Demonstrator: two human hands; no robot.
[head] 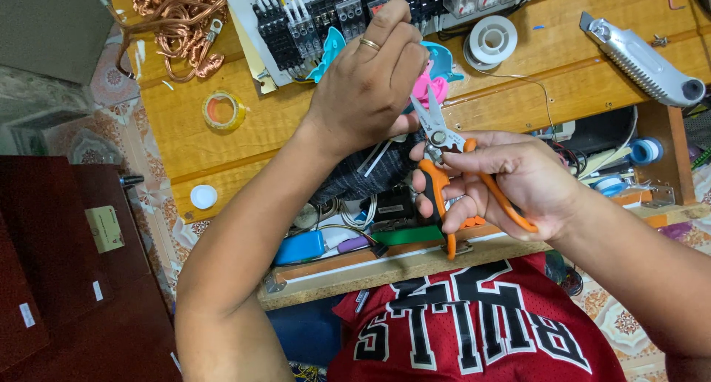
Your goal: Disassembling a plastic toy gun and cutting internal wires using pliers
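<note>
My right hand (pixel 511 178) grips orange-handled scissors (pixel 444 174), blades pointing up toward my left hand. My left hand (pixel 370 82), with a ring on one finger, is closed over something small at the blade tips; thin white wires (pixel 381 154) hang below it. What it pinches is hidden by the fingers. Behind the hands lies a pink and teal plastic object (pixel 435 77).
The wooden bench (pixel 244 141) carries a panel of black terminal blocks (pixel 296 22), a copper wire coil (pixel 178 22), a tape roll (pixel 222 111), a white solder spool (pixel 492 40) and a grey utility knife (pixel 641 60). An open drawer (pixel 355 237) holds clutter. A dark cabinet (pixel 67 278) stands left.
</note>
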